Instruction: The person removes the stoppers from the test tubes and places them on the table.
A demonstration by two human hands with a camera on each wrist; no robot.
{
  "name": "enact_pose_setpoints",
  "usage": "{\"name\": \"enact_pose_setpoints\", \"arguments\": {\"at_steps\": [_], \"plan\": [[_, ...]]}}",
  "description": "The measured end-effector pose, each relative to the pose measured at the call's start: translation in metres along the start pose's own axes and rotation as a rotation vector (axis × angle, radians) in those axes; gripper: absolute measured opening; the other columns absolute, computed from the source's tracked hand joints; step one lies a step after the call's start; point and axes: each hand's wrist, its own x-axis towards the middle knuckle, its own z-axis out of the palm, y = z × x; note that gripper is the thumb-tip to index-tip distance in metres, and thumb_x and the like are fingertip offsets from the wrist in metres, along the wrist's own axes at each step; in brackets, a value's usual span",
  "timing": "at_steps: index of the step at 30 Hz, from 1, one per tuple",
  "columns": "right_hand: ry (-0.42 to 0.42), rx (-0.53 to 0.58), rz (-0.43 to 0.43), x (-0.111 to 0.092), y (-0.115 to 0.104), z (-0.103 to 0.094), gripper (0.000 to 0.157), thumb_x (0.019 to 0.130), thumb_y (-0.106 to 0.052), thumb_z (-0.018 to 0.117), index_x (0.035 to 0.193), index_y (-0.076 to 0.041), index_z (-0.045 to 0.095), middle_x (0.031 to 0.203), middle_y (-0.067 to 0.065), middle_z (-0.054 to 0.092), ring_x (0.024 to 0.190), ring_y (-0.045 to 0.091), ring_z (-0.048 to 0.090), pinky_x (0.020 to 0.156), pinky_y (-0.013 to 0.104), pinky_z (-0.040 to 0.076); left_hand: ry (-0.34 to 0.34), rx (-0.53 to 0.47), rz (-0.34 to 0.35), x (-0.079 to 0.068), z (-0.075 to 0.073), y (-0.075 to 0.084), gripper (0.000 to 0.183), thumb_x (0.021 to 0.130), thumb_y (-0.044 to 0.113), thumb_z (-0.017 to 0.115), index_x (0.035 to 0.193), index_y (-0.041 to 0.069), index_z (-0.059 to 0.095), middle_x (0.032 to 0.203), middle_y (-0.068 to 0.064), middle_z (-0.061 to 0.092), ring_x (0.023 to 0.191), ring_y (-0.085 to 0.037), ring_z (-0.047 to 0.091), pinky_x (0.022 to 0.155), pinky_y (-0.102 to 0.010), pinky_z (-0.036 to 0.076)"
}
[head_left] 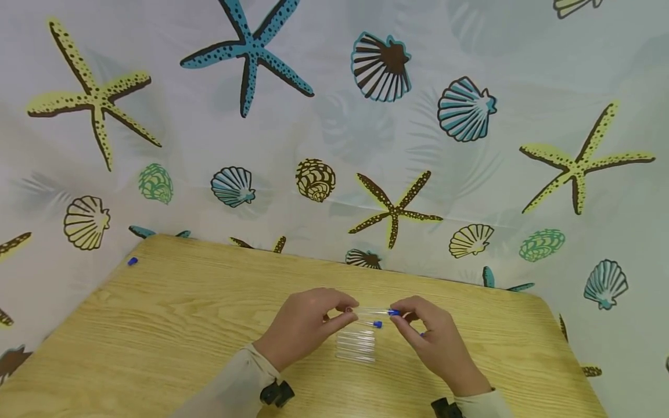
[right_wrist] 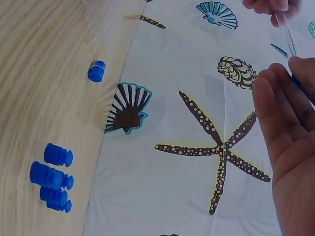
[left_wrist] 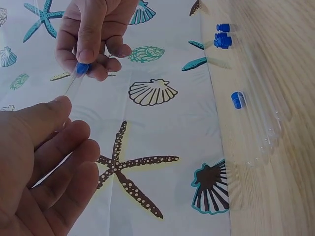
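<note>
Between my two hands, a clear test tube lies roughly level above the table. My left hand pinches its left end between thumb and fingers. At the right end, my right hand pinches a blue cap; in the left wrist view the cap sits against the tube's end, how deep I cannot tell. Below them lie several clear tubes side by side. One tube at the far side of the row has a blue cap at its right end.
Several loose blue caps lie grouped on the wooden table, mostly hidden by my right hand in the head view. Another blue piece is near the table's far left corner. A cloth with starfish and shells hangs behind the table.
</note>
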Motion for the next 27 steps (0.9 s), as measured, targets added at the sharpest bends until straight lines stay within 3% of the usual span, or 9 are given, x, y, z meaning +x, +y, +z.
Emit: {"name": "enact_pose_setpoints", "arguments": {"at_steps": [7,12,21,27], "plan": [[0.0,0.031,0.038,0.0015,-0.0033,0.0024,0.023,0.095,0.002,0.073,0.113,-0.012,0.069,0.103,-0.004,0.073,0.087,0.007,0.07,0.076,0.031,0.061,0.046,-0.003,0.053,0.0004,-0.0013,-0.0029,0.015,0.095,0.028,0.077,0.107,0.019,0.078,0.099,0.009,0.076,0.079,0.0,0.066,0.065,-0.017,0.054],[0.005,0.041,0.062,0.0005,-0.0037,0.0036,0.018,0.095,-0.001,0.073,0.108,-0.013,0.071,0.098,-0.005,0.073,0.084,0.005,0.068,0.074,0.03,0.06,0.029,0.004,0.069,0.0014,-0.0009,-0.0033,0.013,0.095,0.027,0.078,0.105,0.019,0.078,0.098,0.009,0.075,0.082,-0.001,0.068,0.067,-0.018,0.055],[0.021,0.043,0.028,-0.002,-0.0086,0.0085,0.021,0.093,0.003,0.074,0.106,-0.013,0.069,0.095,-0.004,0.073,0.082,0.006,0.068,0.071,0.027,0.059,0.021,0.006,0.06,-0.0006,-0.0029,-0.002,0.009,0.095,0.026,0.078,0.101,0.02,0.076,0.096,0.009,0.075,0.082,-0.002,0.068,0.066,-0.019,0.054],[-0.041,0.089,-0.063,-0.0028,-0.007,0.0041,0.023,0.093,0.005,0.071,0.107,-0.013,0.069,0.101,0.002,0.074,0.088,0.017,0.072,0.077,0.028,0.059,0.015,-0.042,0.099,-0.0019,-0.0038,-0.0061,0.009,0.095,0.022,0.077,0.104,0.019,0.076,0.098,0.009,0.075,0.084,-0.001,0.068,0.071,-0.02,0.055]]}}
